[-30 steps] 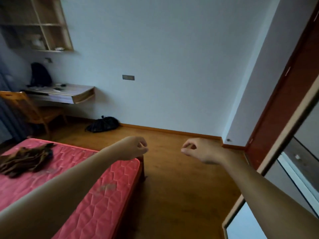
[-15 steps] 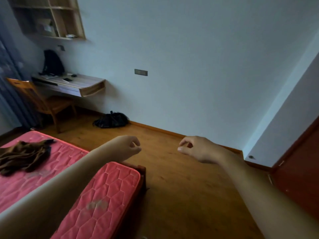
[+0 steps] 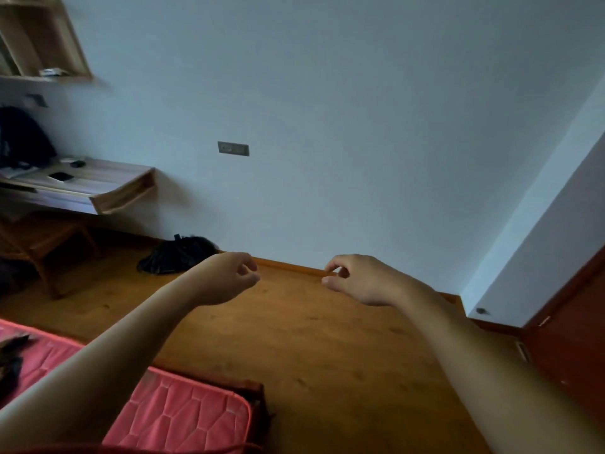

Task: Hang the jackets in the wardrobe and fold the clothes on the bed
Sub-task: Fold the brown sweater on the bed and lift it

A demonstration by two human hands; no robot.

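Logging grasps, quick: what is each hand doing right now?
Left hand: fingers loosely curled, thumb near fingertips, holding nothing.
Right hand: fingers loosely curled, thumb out, holding nothing.

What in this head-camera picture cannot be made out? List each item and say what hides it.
- Brown garment on the bed, head view: cut off by the left edge; its type is unreadable.
- Dark heap on the floor: too dim and blurred to identify.
- Small objects on the desk: too small to name.
- Left hand and right hand: loosely curled; nothing visible in them.
- Wardrobe: not in view.
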